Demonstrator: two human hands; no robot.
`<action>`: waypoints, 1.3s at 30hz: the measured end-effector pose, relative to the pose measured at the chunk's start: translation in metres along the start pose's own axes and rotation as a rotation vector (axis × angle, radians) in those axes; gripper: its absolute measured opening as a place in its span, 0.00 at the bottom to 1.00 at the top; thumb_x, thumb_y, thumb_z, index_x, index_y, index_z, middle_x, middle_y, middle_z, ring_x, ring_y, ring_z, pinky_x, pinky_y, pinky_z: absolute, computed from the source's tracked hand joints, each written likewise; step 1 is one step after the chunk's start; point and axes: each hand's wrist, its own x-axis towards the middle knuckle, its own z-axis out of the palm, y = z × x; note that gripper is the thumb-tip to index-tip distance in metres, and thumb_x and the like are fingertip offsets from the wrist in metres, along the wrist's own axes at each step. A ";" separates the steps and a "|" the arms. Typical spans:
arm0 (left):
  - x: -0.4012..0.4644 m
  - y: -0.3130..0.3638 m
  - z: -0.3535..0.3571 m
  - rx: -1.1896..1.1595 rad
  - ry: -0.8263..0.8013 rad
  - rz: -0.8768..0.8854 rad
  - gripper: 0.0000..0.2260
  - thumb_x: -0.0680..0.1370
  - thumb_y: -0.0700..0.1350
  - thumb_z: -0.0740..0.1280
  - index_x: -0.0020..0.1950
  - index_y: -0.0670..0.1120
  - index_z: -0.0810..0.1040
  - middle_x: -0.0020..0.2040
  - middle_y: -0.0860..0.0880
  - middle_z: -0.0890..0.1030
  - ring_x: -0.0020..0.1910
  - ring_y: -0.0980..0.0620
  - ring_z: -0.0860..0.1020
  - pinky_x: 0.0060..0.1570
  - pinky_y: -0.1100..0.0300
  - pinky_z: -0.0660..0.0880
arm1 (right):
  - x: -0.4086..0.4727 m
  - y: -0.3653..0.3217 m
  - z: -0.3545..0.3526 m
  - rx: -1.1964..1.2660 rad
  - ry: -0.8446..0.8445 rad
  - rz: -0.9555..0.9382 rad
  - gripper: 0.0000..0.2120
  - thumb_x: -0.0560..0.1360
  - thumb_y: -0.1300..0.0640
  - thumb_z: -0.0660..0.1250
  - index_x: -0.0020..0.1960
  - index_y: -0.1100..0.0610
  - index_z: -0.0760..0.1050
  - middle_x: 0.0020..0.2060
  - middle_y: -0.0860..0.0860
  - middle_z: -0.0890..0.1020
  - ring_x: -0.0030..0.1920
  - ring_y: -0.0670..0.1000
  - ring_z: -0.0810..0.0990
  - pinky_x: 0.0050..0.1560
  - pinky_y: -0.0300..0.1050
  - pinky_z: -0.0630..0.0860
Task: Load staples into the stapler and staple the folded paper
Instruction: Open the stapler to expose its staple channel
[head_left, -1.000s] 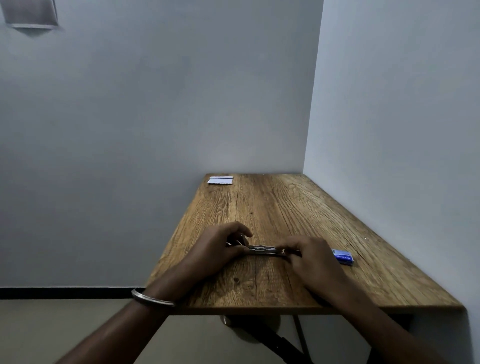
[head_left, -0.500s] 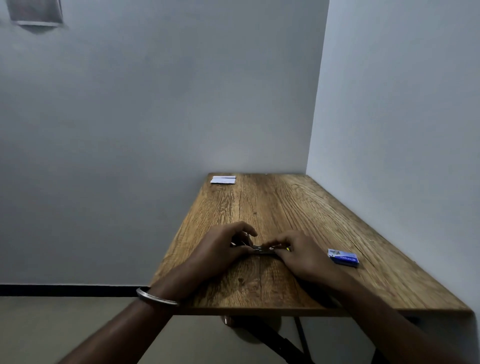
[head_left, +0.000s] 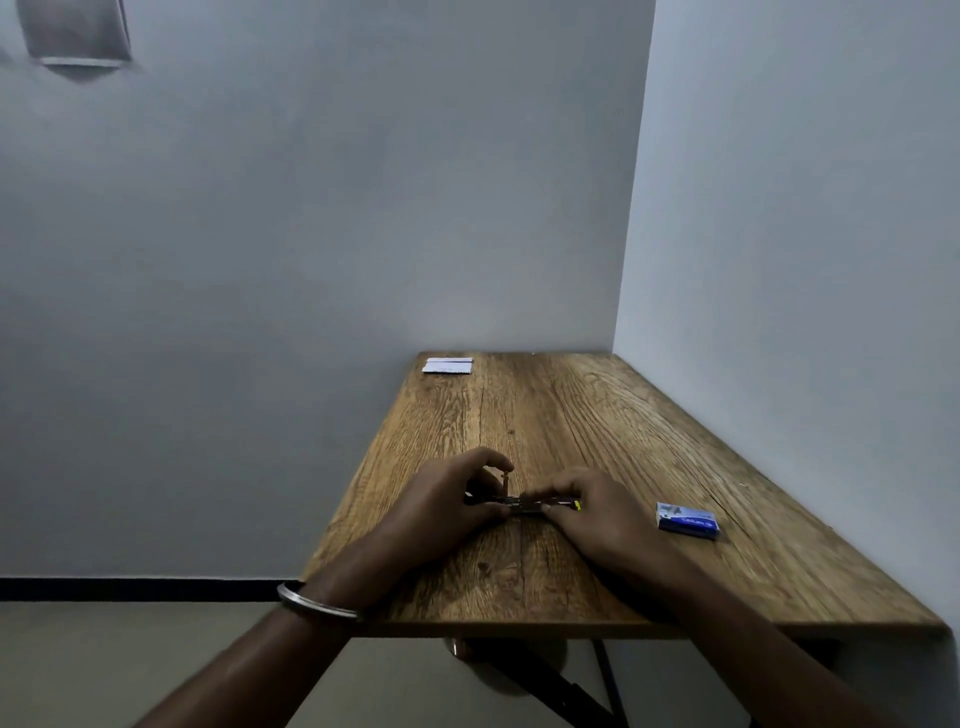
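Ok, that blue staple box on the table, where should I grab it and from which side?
Pinch the blue staple box across its two long sides, coming straight down from above with the right hand. It lies flat on the table, low and thin, with open wood around it, so that looks the easiest way in.

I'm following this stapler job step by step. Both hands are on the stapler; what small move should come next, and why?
Probably finish closing the stapler. The left hand and right hand both pinch it low on the table; the folded paper lies untouched at the far corner and the blue staple box sits apart. Whether staples are in cannot be seen.
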 end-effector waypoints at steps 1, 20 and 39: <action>0.000 0.000 0.000 0.003 -0.003 -0.004 0.21 0.73 0.43 0.75 0.64 0.55 0.76 0.51 0.55 0.84 0.51 0.62 0.82 0.54 0.61 0.80 | 0.000 0.000 -0.001 0.002 -0.005 0.003 0.10 0.78 0.58 0.67 0.54 0.46 0.84 0.56 0.44 0.80 0.58 0.43 0.76 0.48 0.30 0.67; 0.000 0.007 0.001 0.035 0.139 0.070 0.10 0.74 0.45 0.74 0.54 0.53 0.81 0.46 0.58 0.84 0.47 0.64 0.81 0.49 0.64 0.81 | -0.021 -0.018 0.005 1.232 0.317 0.563 0.11 0.81 0.65 0.60 0.62 0.65 0.73 0.44 0.58 0.78 0.46 0.52 0.78 0.48 0.45 0.76; -0.004 0.032 -0.012 0.800 0.359 0.831 0.07 0.73 0.40 0.73 0.50 0.47 0.84 0.49 0.49 0.86 0.49 0.51 0.83 0.44 0.58 0.81 | -0.016 -0.052 0.006 1.660 0.147 0.604 0.19 0.85 0.58 0.49 0.63 0.69 0.71 0.51 0.64 0.80 0.49 0.59 0.80 0.55 0.53 0.74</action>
